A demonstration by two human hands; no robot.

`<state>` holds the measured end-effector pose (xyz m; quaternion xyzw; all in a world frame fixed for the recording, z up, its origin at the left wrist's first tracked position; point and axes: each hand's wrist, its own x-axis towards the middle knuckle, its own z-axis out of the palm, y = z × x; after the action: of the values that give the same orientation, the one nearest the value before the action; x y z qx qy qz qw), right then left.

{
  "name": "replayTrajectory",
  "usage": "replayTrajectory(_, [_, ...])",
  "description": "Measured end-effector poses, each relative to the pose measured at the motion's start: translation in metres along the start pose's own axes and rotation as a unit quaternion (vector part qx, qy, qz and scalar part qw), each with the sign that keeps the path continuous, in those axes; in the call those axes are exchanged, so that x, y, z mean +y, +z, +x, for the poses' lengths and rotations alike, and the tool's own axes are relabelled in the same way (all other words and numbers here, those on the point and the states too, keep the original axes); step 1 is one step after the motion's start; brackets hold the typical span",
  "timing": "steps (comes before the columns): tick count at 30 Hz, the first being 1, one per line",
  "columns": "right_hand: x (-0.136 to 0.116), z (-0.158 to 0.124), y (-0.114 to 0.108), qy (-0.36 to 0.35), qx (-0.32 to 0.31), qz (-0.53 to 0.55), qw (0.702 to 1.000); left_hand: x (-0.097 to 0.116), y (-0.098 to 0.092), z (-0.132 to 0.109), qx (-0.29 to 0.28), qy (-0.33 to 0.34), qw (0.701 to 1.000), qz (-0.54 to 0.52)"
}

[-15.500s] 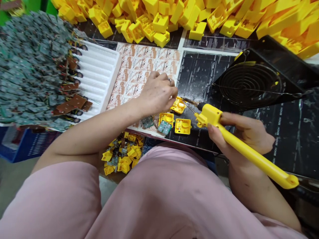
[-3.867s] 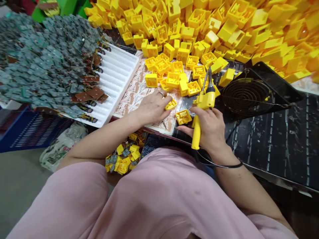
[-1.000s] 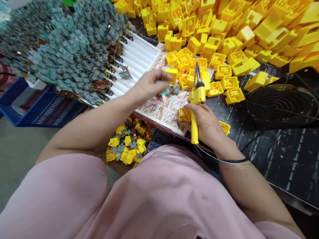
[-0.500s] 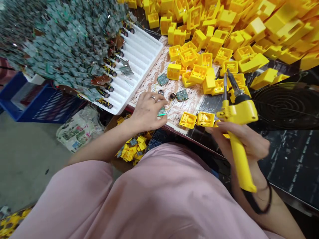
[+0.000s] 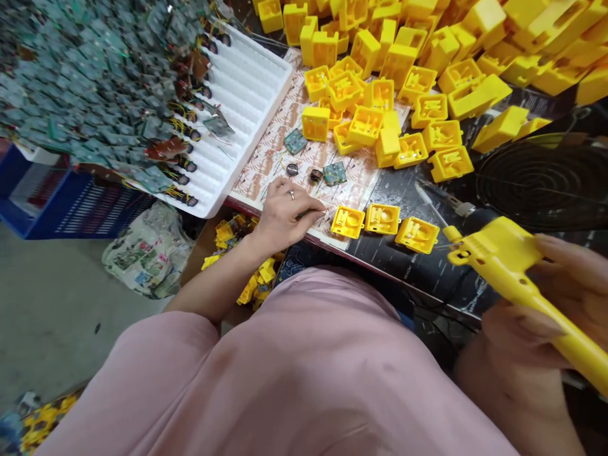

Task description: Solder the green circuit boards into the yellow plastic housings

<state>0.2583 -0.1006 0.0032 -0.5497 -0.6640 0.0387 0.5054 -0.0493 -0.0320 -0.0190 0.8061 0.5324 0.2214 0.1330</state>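
My left hand (image 5: 287,215) is closed at the table's front edge, thumb and fingers pinched on a small circuit board that the fingers almost wholly hide. Just beyond it lie a round dark part (image 5: 292,170), a black cylindrical part (image 5: 316,176) and a green circuit board (image 5: 334,173). My right hand (image 5: 513,335) grips a yellow soldering gun (image 5: 503,247), its tip pointing up and left above the black table. Between the hands three open yellow housings stand in a row: left (image 5: 348,221), middle (image 5: 382,218) and right (image 5: 417,235). Another circuit board (image 5: 295,141) lies farther back.
A white ribbed foam tray (image 5: 251,82) at the left carries a big heap of wired circuit boards (image 5: 104,95). Many yellow housings (image 5: 365,123) pile up at the back and right. A black round grille (image 5: 536,183) is at the right. Below stands a box of yellow parts (image 5: 261,278).
My right hand has swung the soldering gun right and down, uncovering the right housing. My left fingers have closed over the circuit board. The whole view has shifted slightly.
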Motion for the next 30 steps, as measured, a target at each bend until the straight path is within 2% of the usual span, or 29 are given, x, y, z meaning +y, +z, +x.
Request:
replayTrajectory(3, [0.005, 0.01, 0.015, 0.021, 0.15, 0.044, 0.987, 0.006, -0.001, 0.003, -0.027, -0.007, 0.999, -0.023])
replayTrajectory(5, [0.009, 0.012, 0.02, 0.05, 0.2, 0.082, 0.975, 0.01, 0.0, 0.005, -0.042, -0.001, 0.998, -0.049])
replayTrajectory(6, [0.009, 0.012, 0.019, 0.071, 0.196, 0.095, 0.973, 0.012, 0.0, 0.005, -0.049, 0.004, 0.997, -0.064])
replayTrajectory(8, [0.006, 0.008, 0.015, 0.105, 0.115, 0.112, 0.982, 0.016, 0.001, 0.005, -0.056, 0.012, 0.995, -0.084])
replayTrajectory(10, [0.0, 0.002, 0.007, 0.106, 0.009, 0.126, 0.986, 0.019, 0.0, 0.006, -0.063, 0.012, 0.995, -0.082])
replayTrajectory(12, [-0.007, -0.001, 0.002, 0.075, -0.067, 0.134, 0.986, 0.022, -0.002, 0.008, -0.075, 0.012, 0.995, -0.066])
replayTrajectory(15, [-0.011, 0.001, 0.003, 0.015, -0.141, 0.141, 0.98, 0.025, -0.006, 0.014, -0.103, 0.022, 0.994, -0.036])
replayTrajectory(19, [-0.008, 0.008, 0.011, -0.072, -0.168, 0.171, 0.968, 0.026, -0.01, 0.022, -0.141, 0.042, 0.989, -0.016])
replayTrajectory(25, [-0.009, 0.014, 0.015, -0.093, -0.173, 0.167, 0.966, 0.023, -0.013, 0.027, -0.154, 0.072, 0.985, -0.005])
replayTrajectory(30, [-0.012, 0.028, 0.02, -0.177, -0.228, 0.15, 0.946, 0.023, -0.013, 0.028, -0.155, 0.078, 0.985, 0.003])
